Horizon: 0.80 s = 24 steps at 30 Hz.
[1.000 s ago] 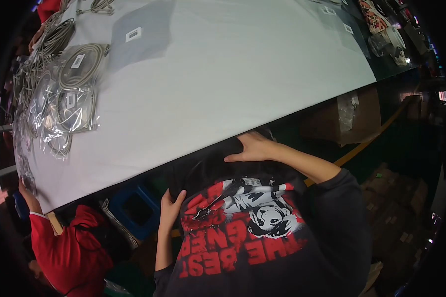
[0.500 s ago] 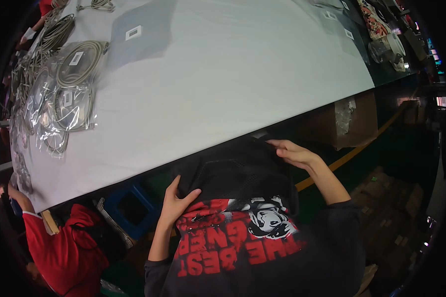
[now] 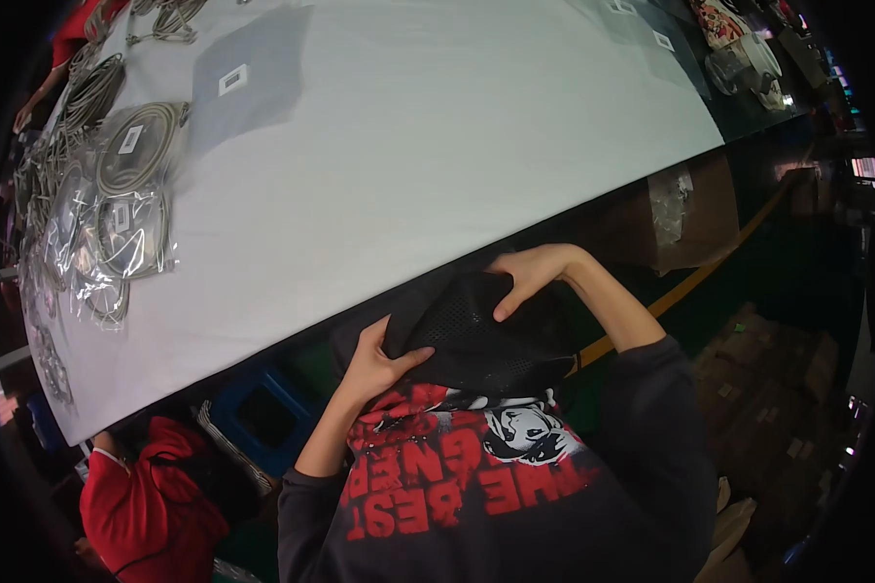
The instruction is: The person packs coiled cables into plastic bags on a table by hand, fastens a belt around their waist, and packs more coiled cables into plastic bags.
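A black item with mesh panels [image 3: 452, 325], perhaps a bag, lies against my body below the table's front edge. My left hand [image 3: 381, 364] grips its near left side between thumb and fingers. On the far right side, my right hand [image 3: 525, 277] is closed on it, with the thumb on the mesh and the fingertips partly hidden behind the fabric. Beneath it shows my dark shirt with a red and white print [image 3: 457, 476]. The white table [image 3: 379, 175] slants just beyond my hands.
Bagged grey cables [image 3: 134, 228] and loose cables [image 3: 92, 92] line the table's left side. A flat labelled bag [image 3: 253, 78] lies farther back. A person in red [image 3: 151, 496] is at lower left, beside a blue stool [image 3: 262, 413]. Cardboard boxes [image 3: 768, 389] stand on the right-hand floor.
Both hands have drawn closer together on the black item, which is now bunched with its mesh showing. My right hand has closed on its top. The person in red has shifted.
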### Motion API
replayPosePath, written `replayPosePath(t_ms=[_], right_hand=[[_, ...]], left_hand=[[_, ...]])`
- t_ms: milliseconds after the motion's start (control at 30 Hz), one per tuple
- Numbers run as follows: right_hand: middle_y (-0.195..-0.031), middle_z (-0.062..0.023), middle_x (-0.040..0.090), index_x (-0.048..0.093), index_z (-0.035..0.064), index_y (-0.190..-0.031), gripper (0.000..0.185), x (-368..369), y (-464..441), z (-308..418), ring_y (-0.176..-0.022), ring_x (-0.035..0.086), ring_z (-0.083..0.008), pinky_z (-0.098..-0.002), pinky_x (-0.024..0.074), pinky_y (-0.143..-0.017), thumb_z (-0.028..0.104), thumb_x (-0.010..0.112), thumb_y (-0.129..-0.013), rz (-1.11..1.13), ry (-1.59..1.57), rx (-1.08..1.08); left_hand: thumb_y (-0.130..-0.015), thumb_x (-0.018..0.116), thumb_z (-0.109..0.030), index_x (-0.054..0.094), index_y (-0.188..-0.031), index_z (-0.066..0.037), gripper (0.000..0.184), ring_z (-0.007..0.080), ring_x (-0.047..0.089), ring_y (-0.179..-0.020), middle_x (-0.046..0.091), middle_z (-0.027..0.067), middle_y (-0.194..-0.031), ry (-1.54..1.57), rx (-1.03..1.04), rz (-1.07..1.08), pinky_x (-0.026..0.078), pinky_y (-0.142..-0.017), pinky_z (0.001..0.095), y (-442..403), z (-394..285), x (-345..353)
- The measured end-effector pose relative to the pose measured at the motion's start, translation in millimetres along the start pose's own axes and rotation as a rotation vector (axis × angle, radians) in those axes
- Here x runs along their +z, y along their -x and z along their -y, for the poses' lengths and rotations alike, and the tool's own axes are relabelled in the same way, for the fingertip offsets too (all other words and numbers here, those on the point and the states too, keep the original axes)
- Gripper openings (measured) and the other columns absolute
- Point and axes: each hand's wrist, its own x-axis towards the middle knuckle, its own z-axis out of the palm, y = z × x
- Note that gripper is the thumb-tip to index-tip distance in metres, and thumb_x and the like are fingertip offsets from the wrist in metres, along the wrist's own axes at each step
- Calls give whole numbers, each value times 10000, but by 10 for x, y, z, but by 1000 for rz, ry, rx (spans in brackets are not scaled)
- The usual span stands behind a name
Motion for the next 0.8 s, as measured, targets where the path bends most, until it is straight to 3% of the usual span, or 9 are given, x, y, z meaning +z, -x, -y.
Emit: replayPosePath(t_ms=[33, 333, 433, 567, 800], right_hand=[[-1091, -188, 569, 497, -65, -1151, 721, -12, -27, 13, -1023, 542, -245, -304, 423, -875, 348, 768, -626, 96, 44, 60], [-1050, -205, 586, 519, -81, -1115, 752, 184, 7, -22, -988, 564, -272, -310, 432, -851, 467, 717, -640, -98, 79, 13], [-1082, -224, 568, 514, -60, -1148, 835, 249, 80, 35, -1030, 546, -296, -322, 420, -889, 594, 642, -645, -181, 89, 32], [-1029, -190, 598, 525, -65, -1117, 707, 266, 8, -94, -966, 567, -268, -309, 429, -847, 496, 649, -704, -181, 46, -19], [-1028, -188, 598, 522, -70, -1116, 698, 306, 26, -190, -959, 569, -265, -306, 426, -851, 489, 639, -716, -231, 46, -9]], left_hand=[[-672, 701, 32, 533, -1075, 35, 437, 124, 549, -910, 602, 66, -989, -1, 13, -11, 432, -830, 260, -20, 11, -25], [-678, 676, 56, 527, -1093, 26, 442, 133, 542, -948, 597, 69, -1016, 57, 53, -29, 416, -857, 268, -140, 44, -69], [-672, 671, 64, 516, -1103, 27, 459, 142, 538, -969, 589, 76, -1037, 50, 35, -42, 408, -873, 273, -154, 83, -76], [-666, 665, 73, 494, -1121, 32, 488, 155, 529, -1001, 574, 88, -1066, 67, 32, -54, 395, -897, 280, -162, 34, -45], [-638, 667, 81, 456, -1167, 34, 571, 177, 520, -1035, 554, 103, -1105, 71, -8, -72, 381, -925, 292, -184, 44, -24]])
